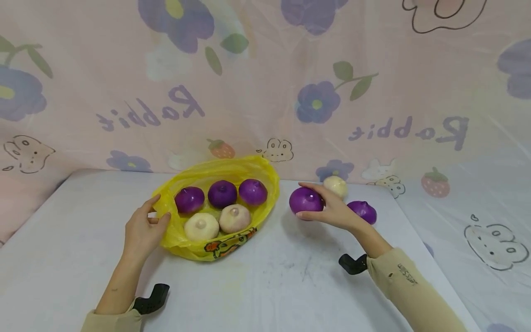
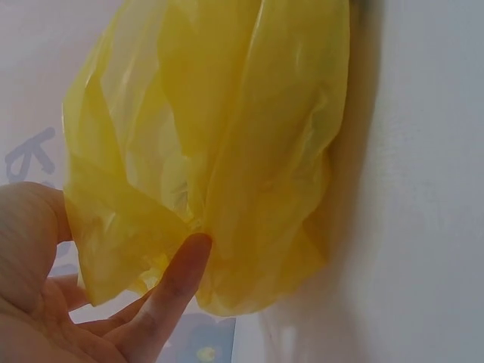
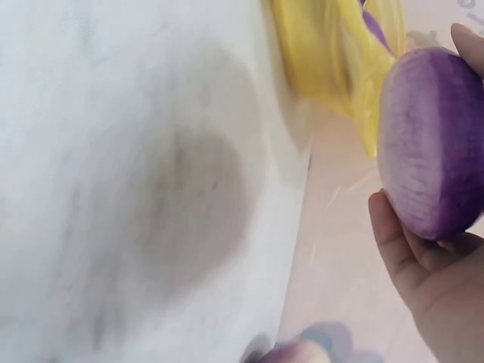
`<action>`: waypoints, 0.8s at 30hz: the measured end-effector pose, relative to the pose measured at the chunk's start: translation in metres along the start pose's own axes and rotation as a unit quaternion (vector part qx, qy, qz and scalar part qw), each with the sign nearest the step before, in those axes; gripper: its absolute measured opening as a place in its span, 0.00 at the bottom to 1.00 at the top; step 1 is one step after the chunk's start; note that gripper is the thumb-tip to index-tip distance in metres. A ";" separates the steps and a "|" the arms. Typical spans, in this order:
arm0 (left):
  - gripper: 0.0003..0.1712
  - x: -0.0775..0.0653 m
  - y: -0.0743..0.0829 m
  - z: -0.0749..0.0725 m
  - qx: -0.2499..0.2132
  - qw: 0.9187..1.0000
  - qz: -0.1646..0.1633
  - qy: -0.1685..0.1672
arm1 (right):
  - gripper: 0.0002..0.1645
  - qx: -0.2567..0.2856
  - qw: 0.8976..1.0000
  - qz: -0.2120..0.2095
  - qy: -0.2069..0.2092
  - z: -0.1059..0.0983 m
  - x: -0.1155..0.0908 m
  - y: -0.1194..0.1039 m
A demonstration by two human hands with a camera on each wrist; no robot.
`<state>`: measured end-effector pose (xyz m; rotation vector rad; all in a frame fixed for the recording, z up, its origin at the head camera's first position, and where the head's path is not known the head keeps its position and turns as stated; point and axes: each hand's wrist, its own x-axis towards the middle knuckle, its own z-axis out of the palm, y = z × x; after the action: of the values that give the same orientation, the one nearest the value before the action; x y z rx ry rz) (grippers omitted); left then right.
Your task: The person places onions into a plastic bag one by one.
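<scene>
My right hand (image 1: 332, 207) grips a purple onion (image 1: 306, 201), raised over the table right of the yellow plastic bag; in the right wrist view the onion (image 3: 431, 144) shows its pale underside. At the bag's left side my left hand (image 1: 143, 228) holds the edge between thumb and fingers. The bag (image 1: 176, 242) lies with its mouth wide. Inside it sit three purple onions, one of them at the back middle (image 1: 222, 194), and two white onions, one at the front left (image 1: 201, 226). In the left wrist view the bag wall (image 2: 257, 151) hides the contents.
Behind my right hand a white onion (image 1: 335, 186) stands on the white table (image 1: 265, 295), and another purple onion (image 1: 363, 211) lies right of it. A printed flower-and-rabbit cloth (image 1: 249, 92) hangs behind the table. Black mounts (image 1: 152, 299) stick out at both wrists.
</scene>
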<state>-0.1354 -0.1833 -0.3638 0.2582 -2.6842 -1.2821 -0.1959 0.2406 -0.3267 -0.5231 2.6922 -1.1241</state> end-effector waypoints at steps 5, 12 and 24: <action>0.33 -0.001 -0.001 -0.001 0.003 1.000 -0.003 -0.003 | 0.47 0.003 1.000 -0.009 -0.006 0.005 0.011 -0.012; 0.34 -0.001 -0.001 -0.001 0.000 1.000 -0.009 -0.010 | 0.47 0.044 0.999 -0.022 -0.023 0.013 0.025 -0.030; 0.33 0.001 -0.001 -0.001 0.002 1.000 -0.002 0.002 | 0.46 0.085 0.994 -0.059 -0.032 0.033 0.053 -0.058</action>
<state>-0.1360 -0.1844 -0.3640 0.2657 -2.6847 -1.2758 -0.2205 0.1604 -0.3096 -0.6828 2.5109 -1.3296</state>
